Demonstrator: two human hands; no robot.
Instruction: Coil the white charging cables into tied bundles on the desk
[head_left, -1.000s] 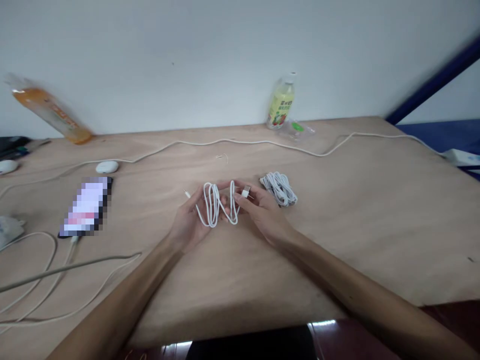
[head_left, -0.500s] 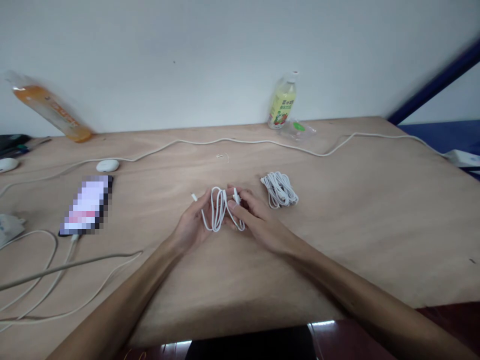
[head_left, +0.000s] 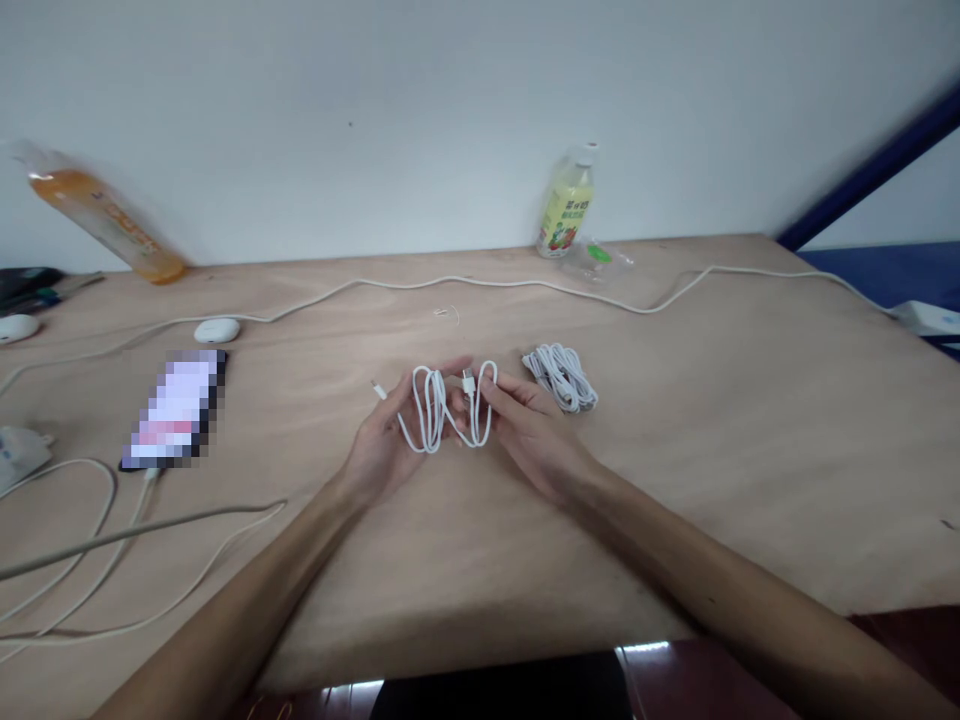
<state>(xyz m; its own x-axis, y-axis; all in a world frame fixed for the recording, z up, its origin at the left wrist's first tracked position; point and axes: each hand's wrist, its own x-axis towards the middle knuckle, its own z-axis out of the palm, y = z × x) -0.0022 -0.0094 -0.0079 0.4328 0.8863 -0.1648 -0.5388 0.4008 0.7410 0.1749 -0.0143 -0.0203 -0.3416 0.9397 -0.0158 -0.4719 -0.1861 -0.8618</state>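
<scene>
A white USB charging cable [head_left: 430, 412], folded in loops, is held between my two hands above the table. My left hand [head_left: 382, 440] is closed around the left loops, and a small plug end sticks out past its thumb. The thumb and fingers of my right hand [head_left: 521, 410] pinch the right-hand loop, beside the metal USB plug [head_left: 469, 380]. Some fingers are hidden behind the cable. Just beyond my right hand lies a coiled bundle of white cables [head_left: 562, 378].
A phone [head_left: 176, 410] with a cable plugged in and a white earbud case [head_left: 217, 330] lie at left. A long white cord [head_left: 525, 284] crosses the table's back. An orange bottle [head_left: 105, 225] and a yellow-green bottle [head_left: 566, 205] lean on the wall. A thin twist tie [head_left: 448, 314] lies ahead.
My right hand has shifted slightly right and opened the right loop wider. The USB plug now shows upright inside that loop. The left plug end has moved a little left and up.
</scene>
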